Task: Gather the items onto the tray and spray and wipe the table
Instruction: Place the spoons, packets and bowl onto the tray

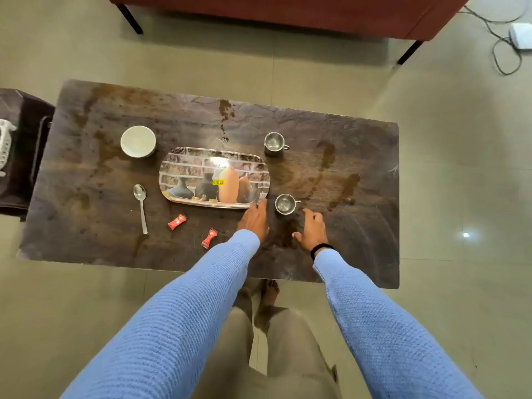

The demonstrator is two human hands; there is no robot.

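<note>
Two hands were out over the tabletop [359, 226], neither holding anything. The left hand [254, 220] lay with straight fingers at the near right corner of the tray [172, 156], touching its rim or very nearly. The right hand [312, 228], loosely curled and empty, hovered just beside the near steel cup [285, 203]. The step in hand looked like the first pick: that cup onto the tray. To do it well, the right hand would need to take the cup by its body or small handle and lift it clear of the rim, not drag it through the brown spill marks [349, 185], while the left steadied the glossy tray. None of the items had been gathered: the tray bore only its printed picture and a yellow price sticker [218, 182]. The white bowl [138, 141] beyond its left end, the far steel cup [274, 142] by its right end and the near cup all looked empty, though the steel's shine made that uncertain. The spoon [140, 205] and two red wrapped sweets [177, 221] [209, 238] lay loose on the tabletop.
</note>
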